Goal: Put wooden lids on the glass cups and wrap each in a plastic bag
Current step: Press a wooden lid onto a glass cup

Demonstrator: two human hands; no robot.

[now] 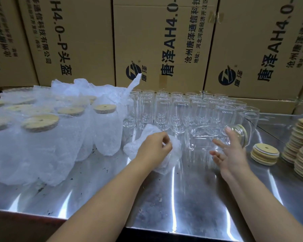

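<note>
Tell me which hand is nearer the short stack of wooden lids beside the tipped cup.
Right. The right hand sits just left of the short lid stack, fingers spread against the tipped cup. The left hand is farther left, beyond the cup, gripping a plastic bag.

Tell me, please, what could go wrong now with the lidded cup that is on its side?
1. The lidded cup is on its side and the right hand is open, not gripping it; it could roll on the smooth steel table and strike the bare cups just behind.
2. Its wooden lid points sideways; if loose, it may slip off.
3. The left hand grips the plastic bag crumpled, so its mouth may be hard to open.
</note>
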